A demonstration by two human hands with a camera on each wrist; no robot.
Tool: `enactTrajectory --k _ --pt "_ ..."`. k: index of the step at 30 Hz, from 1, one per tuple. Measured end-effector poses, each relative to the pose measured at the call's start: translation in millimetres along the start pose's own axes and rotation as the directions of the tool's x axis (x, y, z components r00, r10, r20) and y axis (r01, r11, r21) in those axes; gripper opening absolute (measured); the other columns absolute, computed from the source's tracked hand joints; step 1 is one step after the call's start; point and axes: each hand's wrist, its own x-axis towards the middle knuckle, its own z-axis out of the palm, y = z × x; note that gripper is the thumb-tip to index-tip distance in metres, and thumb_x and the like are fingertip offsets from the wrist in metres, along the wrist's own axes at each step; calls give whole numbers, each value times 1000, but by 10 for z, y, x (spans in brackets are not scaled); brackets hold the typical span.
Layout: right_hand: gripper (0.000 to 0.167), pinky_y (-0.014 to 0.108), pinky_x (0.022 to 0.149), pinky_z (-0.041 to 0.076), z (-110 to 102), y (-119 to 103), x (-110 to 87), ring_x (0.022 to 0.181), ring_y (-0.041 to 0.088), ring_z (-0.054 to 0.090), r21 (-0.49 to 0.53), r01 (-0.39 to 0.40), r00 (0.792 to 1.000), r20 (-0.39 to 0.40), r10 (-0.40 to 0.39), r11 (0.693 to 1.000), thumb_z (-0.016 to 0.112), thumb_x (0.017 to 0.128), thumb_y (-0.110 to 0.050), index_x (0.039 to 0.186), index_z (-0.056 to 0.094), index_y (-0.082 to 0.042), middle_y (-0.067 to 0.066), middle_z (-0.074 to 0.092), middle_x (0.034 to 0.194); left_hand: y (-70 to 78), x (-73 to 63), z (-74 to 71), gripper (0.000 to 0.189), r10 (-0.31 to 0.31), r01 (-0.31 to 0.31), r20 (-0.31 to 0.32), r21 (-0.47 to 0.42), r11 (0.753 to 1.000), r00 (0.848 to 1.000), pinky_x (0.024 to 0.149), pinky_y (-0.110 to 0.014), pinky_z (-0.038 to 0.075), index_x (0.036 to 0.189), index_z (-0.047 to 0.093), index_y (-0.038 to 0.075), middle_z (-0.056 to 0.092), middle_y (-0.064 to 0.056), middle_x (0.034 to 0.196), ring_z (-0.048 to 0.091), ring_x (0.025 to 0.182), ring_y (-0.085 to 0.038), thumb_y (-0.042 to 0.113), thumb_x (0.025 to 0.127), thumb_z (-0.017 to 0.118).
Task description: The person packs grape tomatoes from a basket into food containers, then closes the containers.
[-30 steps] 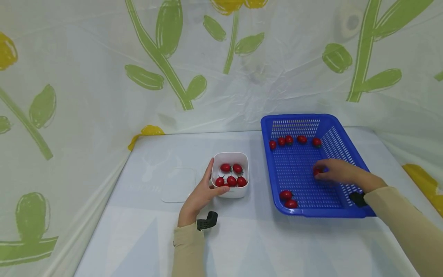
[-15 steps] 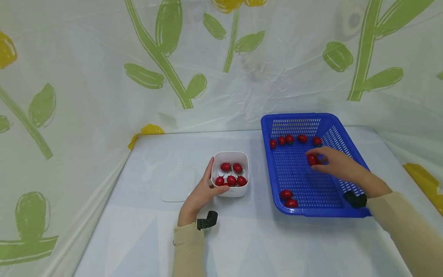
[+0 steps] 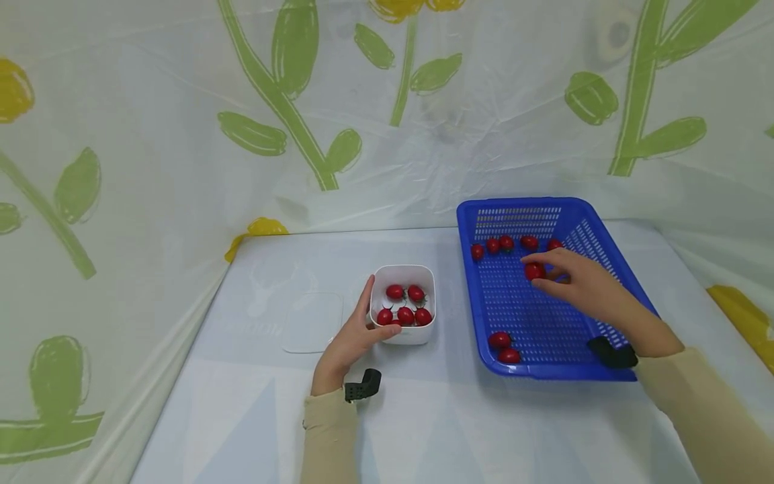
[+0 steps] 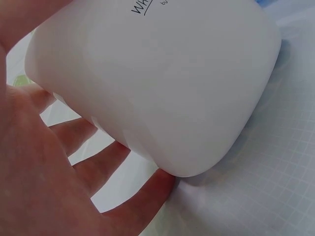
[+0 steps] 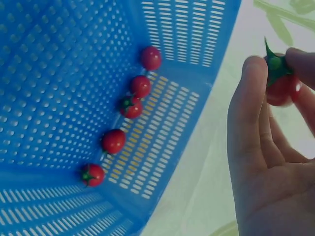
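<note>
My left hand [image 3: 353, 338] holds a white square box [image 3: 408, 335] at its near left corner, thumb on the front and fingers along the left side. Several cherry tomatoes [image 3: 405, 315] lie inside it. In the left wrist view the fingers [image 4: 140, 199] rest against the box's wall [image 4: 162, 93]. My right hand [image 3: 583, 286] pinches one cherry tomato [image 3: 535, 271] between thumb and fingers above the blue basket [image 3: 532, 371]. The right wrist view shows this tomato [image 5: 280, 93], green stem cap turned up, partly covered by the fingertips.
More cherry tomatoes [image 3: 506, 243] line the basket's far side, and two tomatoes [image 3: 499, 340] sit in its near left corner. A clear flat lid [image 3: 313, 323] lies on the white table [image 3: 254, 417] left of the box. A patterned curtain [image 3: 423, 168] hangs behind.
My right hand has lifted the cherry tomato off the basket's floor and moved left and away from me with it. The left hand and the box have stayed put.
</note>
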Motion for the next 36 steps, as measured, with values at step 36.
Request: enactTrajectory --k 36 --pt "48 20 75 48 704 -1032 -45 97 15 54 579 30 924 -327 199 815 63 83 -10 127 47 -25 -1 49 119 10 8 -10 95 0 0 0 25 1000 1000 96 -48 31 141 2 41 9 7 148 20 130 -25 37 75 70"
